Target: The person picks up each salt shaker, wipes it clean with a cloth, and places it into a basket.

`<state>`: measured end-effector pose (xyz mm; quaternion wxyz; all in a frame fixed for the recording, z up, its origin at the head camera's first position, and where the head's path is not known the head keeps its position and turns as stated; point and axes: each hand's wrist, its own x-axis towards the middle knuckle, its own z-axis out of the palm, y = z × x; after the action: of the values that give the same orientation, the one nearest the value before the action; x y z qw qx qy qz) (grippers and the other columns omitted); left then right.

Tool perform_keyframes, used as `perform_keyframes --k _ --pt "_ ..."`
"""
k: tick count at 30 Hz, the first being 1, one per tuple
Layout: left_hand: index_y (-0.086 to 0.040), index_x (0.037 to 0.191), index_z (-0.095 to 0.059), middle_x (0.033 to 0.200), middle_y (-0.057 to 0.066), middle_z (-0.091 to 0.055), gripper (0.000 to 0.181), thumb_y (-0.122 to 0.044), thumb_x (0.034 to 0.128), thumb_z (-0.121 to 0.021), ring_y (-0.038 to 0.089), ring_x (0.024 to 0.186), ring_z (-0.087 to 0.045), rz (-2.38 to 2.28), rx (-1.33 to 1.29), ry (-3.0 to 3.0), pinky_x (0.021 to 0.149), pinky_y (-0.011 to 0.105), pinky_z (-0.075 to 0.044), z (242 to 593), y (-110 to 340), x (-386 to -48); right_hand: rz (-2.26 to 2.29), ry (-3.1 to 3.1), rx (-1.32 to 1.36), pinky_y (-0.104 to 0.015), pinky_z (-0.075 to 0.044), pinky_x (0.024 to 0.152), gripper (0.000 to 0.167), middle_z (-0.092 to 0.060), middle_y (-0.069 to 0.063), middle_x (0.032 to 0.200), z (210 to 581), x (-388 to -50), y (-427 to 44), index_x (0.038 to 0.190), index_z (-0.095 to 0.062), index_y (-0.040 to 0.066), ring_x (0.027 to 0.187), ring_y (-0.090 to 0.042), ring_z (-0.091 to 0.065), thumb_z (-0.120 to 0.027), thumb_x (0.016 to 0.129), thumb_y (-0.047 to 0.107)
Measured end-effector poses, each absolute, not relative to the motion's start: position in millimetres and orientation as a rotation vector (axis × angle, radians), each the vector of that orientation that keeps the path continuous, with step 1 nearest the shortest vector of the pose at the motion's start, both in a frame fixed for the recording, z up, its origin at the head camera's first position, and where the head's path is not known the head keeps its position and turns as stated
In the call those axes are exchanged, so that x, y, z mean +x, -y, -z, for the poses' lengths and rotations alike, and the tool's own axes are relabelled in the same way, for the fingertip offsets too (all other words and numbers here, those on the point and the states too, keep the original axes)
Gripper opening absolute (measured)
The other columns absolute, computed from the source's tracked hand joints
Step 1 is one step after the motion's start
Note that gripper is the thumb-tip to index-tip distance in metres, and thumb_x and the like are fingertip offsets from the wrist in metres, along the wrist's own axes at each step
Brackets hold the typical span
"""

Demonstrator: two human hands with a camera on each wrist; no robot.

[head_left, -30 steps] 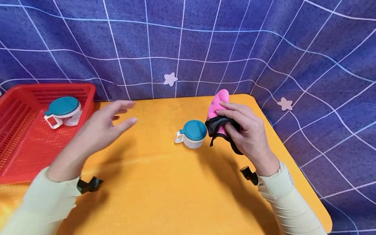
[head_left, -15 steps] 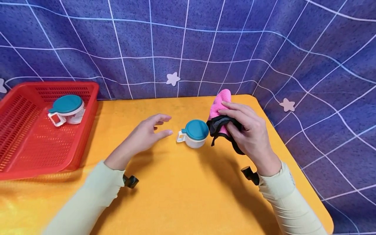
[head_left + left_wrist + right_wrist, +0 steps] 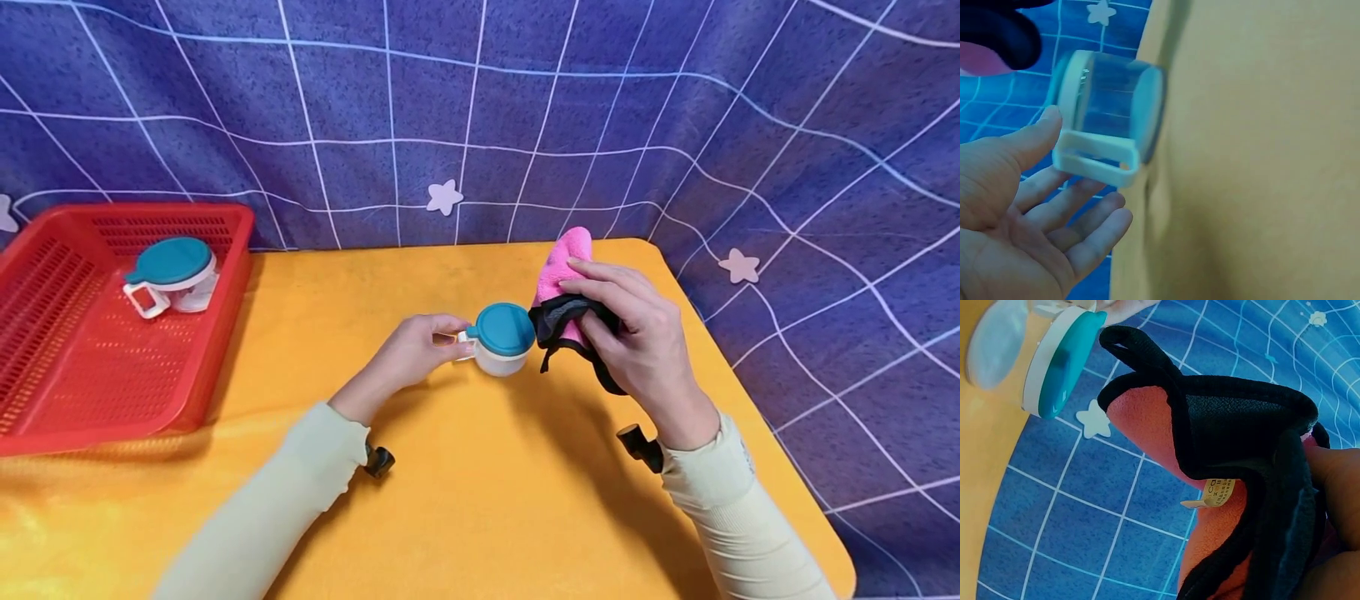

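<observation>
A clear jar [image 3: 501,340] with a teal lid and a white side handle [image 3: 1094,161] stands on the yellow table. My left hand [image 3: 408,354] is at the handle, thumb on one side and loosely spread fingers on the other; the left wrist view shows the fingers not closed round it. To the right of the jar, my right hand [image 3: 637,325] grips a pink cleaning cloth [image 3: 558,267] with black edging, bunched above the table. A hanging loop [image 3: 1138,350] and a small printed label [image 3: 1217,492] show on the cloth in the right wrist view.
At the left stands a red perforated plastic basket [image 3: 82,392]. Inside it, near the back right corner, sits a second jar [image 3: 174,262] with a teal lid and white handle. A blue gridded curtain [image 3: 360,117] with stars borders the table's back and right side.
My left hand has moved right from beside the basket to the jar's handle. My right hand still holds the cloth in about the same place. The view has shifted slightly.
</observation>
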<state>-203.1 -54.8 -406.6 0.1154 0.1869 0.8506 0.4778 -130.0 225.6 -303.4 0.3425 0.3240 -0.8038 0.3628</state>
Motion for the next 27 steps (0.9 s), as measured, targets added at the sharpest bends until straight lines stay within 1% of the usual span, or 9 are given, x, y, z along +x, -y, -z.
perform_keyframes --k 2,4,8,10,15,19,24,27 --pt "-0.008 0.118 -0.076 0.11 0.005 -0.074 0.031 -0.023 0.0916 -0.082 0.022 0.098 -0.071 -1.406 0.514 -2.512 0.086 0.035 -0.059 410 51 -203 -0.941 2.094 0.836 -0.035 -0.047 0.107 0.036 -0.071 -0.01 0.126 304 -130 -226 0.114 -0.078 0.004 0.118 -0.028 -0.064 -0.066 0.085 -0.014" --pt "-0.01 0.112 -0.078 0.103 0.002 -0.074 0.025 -0.026 0.0921 -0.081 0.019 0.093 -0.071 -1.397 0.48 -2.538 0.081 0.034 -0.059 413 48 -203 -0.937 2.096 0.83 -0.035 -0.047 0.107 0.037 -0.071 -0.01 0.126 304 -130 -227 0.114 -0.078 0.004 0.119 -0.028 -0.064 -0.066 0.084 -0.015" --pt "-0.014 0.103 -0.079 0.096 -0.002 -0.074 0.019 -0.031 0.093 -0.08 0.016 0.088 -0.069 -1.384 0.422 -2.589 0.075 0.033 -0.055 416 44 -204 -0.93 2.097 0.823 -0.034 -0.047 0.106 0.04 -0.071 -0.011 0.126 304 -129 -227 0.114 -0.078 0.003 0.118 -0.027 -0.064 -0.067 0.082 -0.019" --pt "-0.014 0.099 -0.08 0.093 -0.002 -0.074 0.017 -0.03 0.0931 -0.08 0.017 0.085 -0.066 -1.403 0.412 -2.606 0.072 0.032 -0.053 418 43 -203 -0.93 2.096 0.821 -0.034 -0.047 0.106 0.041 -0.071 -0.012 0.126 303 -129 -226 0.113 -0.078 0.002 0.118 -0.027 -0.064 -0.067 0.081 -0.021" --pt "-0.013 0.105 -0.08 0.093 0.0 -0.076 0.017 -0.025 0.094 -0.078 0.018 0.083 -0.064 -1.527 0.36 -2.611 0.07 0.028 -0.051 424 40 -202 -0.937 2.1 0.822 -0.034 -0.047 0.106 0.039 -0.071 -0.012 0.126 304 -129 -227 0.114 -0.078 0.002 0.118 -0.028 -0.064 -0.067 0.083 -0.019" --pt "-0.012 0.111 -0.079 0.1 0.002 -0.077 0.019 -0.023 0.0951 -0.077 0.017 0.089 -0.068 -1.643 0.305 -2.578 0.073 0.028 -0.054 425 39 -202 -0.94 2.102 0.814 -0.033 -0.047 0.106 0.039 -0.071 -0.012 0.126 305 -129 -227 0.114 -0.078 0.002 0.118 -0.028 -0.064 -0.068 0.082 -0.019" --pt "-0.011 0.111 -0.078 0.103 0.005 -0.077 0.019 -0.022 0.0957 -0.076 0.019 0.093 -0.069 -1.683 0.279 -2.592 0.072 0.029 -0.056 424 44 -201 -0.949 2.103 0.799 -0.032 -0.047 0.106 0.041 -0.071 -0.011 0.126 306 -129 -227 0.114 -0.078 0.002 0.118 -0.027 -0.064 -0.069 0.081 -0.021" --pt "-0.008 0.112 -0.077 0.106 0.007 -0.077 0.02 -0.021 0.0959 -0.076 0.02 0.096 -0.07 -1.689 0.286 -2.608 0.077 0.03 -0.057 421 51 -200 -0.949 2.106 0.8 -0.033 -0.047 0.106 0.04 -0.071 -0.01 0.126 306 -130 -227 0.114 -0.078 0.003 0.118 -0.026 -0.064 -0.068 0.083 -0.019"
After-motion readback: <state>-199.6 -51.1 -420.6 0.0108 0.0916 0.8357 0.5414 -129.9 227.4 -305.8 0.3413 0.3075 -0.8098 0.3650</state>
